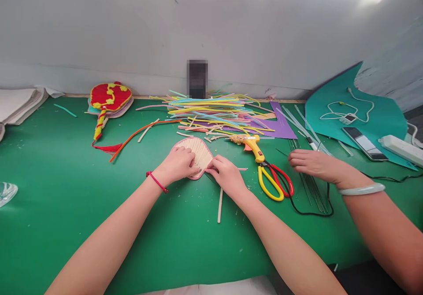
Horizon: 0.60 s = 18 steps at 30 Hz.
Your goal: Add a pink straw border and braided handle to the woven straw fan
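A cream, rounded fan panel (pixel 202 150) with ridged strips and a pink edging lies on the green table. My left hand (pixel 178 166), with a red cord bracelet at the wrist, has its fingers curled onto the panel's left and lower part, holding it down. At the lower right rim, my right hand (pixel 226 176) pinches the pink edging between thumb and fingers; the exact grip is partly hidden. A pink strip end (pixel 243 169) shows just beyond that hand. Below it lies a loose cream pipe cleaner (pixel 220 207).
Another person's hand (pixel 310 165) reaches over thin wires (pixel 312 191) at the right. Nearby lie a yellow glue gun (pixel 253 145) and scissors (pixel 271 184). Colourful pipe cleaners (pixel 211 110) are heaped behind. A red fan (pixel 110 97) lies left, a phone (pixel 363 143) right.
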Motion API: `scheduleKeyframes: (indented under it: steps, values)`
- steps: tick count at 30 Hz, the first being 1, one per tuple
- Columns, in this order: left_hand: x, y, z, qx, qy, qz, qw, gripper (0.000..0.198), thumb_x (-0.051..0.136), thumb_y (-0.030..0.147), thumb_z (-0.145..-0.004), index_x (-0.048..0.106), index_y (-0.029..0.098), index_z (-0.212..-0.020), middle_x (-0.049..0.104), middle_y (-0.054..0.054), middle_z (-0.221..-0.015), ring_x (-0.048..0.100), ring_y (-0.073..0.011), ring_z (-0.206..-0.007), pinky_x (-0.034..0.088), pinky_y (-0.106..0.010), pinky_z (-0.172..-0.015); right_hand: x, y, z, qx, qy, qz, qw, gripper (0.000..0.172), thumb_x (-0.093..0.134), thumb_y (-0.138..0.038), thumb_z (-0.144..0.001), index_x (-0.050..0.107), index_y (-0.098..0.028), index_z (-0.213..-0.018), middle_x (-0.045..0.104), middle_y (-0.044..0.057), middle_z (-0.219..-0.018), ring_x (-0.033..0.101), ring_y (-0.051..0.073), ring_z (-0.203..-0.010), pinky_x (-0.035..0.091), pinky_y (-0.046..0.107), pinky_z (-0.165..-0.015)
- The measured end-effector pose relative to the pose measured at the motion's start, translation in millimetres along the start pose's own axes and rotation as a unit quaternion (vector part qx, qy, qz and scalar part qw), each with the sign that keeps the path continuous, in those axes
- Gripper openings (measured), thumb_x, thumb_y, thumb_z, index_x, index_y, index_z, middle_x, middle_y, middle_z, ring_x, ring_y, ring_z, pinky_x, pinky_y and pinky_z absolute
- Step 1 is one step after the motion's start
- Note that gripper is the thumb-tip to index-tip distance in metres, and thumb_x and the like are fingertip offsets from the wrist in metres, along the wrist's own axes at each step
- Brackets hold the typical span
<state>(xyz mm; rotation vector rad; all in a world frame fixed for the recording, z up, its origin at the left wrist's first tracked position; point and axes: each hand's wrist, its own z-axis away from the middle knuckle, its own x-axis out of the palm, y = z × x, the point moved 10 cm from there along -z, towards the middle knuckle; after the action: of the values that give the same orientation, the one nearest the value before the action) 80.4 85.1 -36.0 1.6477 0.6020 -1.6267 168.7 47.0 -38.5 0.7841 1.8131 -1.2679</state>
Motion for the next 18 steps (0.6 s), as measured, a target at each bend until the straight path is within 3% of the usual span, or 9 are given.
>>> scheduleKeyframes:
  steps: [4,7,8,10,13,18]
  values:
    - [-9.3,-12.2,2.3,-0.018,-0.015,0.098,0.995,0.027,0.042,0.034,-0.081,0.058,0.018,-0.065,0.063,-0.006,-0.071,0.054,-0.0193,-0.067,0.038,-0.03,-0.063,-1.3,-0.3,-0.1,0.002,-0.001,-0.012,1.0,0.011,0.061,-0.02,-0.084,0.057,-0.02,-0.074,0.06,0.001,-0.081,0.057,0.015,-0.078,0.042,0.025,-0.066]
    - [-35.5,-54.7,11.1,-0.124,0.09,0.149,0.977,0.026,0.038,0.033,-0.084,0.059,0.019,-0.077,0.066,-0.005,-0.084,0.057,-0.0186,-0.073,0.04,-0.028,-0.061,-1.4,-0.4,0.2,0.003,-0.003,-0.016,1.0,0.01,0.062,-0.02,-0.083,0.057,-0.02,-0.074,0.06,0.001,-0.081,0.058,0.015,-0.078,0.042,0.025,-0.066]
    - [-43.9,-73.8,18.1,-0.179,0.135,0.13,0.966,0.027,0.037,0.033,-0.084,0.059,0.019,-0.078,0.065,-0.007,-0.084,0.057,-0.0196,-0.074,0.04,-0.028,-0.06,-1.1,-0.4,0.3,0.003,-0.004,-0.016,1.0,0.01,0.062,-0.02,-0.083,0.057,-0.02,-0.074,0.06,0.001,-0.081,0.058,0.015,-0.078,0.043,0.025,-0.066]
    - [-46.5,-105.4,31.1,-0.273,0.162,0.081,0.945,0.029,0.037,0.034,-0.084,0.06,0.018,-0.075,0.065,-0.011,-0.082,0.058,-0.0221,-0.071,0.04,-0.03,-0.058,-0.6,0.0,0.3,0.003,-0.006,-0.016,1.0,0.009,0.062,-0.02,-0.083,0.057,-0.021,-0.075,0.061,0.001,-0.082,0.058,0.015,-0.079,0.043,0.025,-0.067]
    - [-28.5,-126.7,34.0,-0.317,0.109,0.071,0.939,0.033,0.042,0.041,-0.081,0.06,0.017,-0.068,0.066,-0.013,-0.077,0.06,-0.0244,-0.068,0.039,-0.031,-0.056,-0.6,0.9,0.1,0.007,-0.005,-0.025,1.0,0.01,0.062,-0.02,-0.083,0.058,-0.021,-0.074,0.061,0.001,-0.081,0.058,0.015,-0.079,0.044,0.025,-0.067]
    - [-5.6,-109.3,17.7,-0.252,0.036,0.2,0.946,0.029,0.045,0.042,-0.077,0.057,0.018,-0.067,0.066,-0.008,-0.075,0.061,-0.0232,-0.071,0.041,-0.031,-0.059,1.0,4.0,-0.2,0.03,-0.014,-0.07,0.997,0.01,0.064,-0.019,-0.081,0.058,-0.02,-0.073,0.06,0.0,-0.079,0.058,0.015,-0.076,0.044,0.025,-0.066]
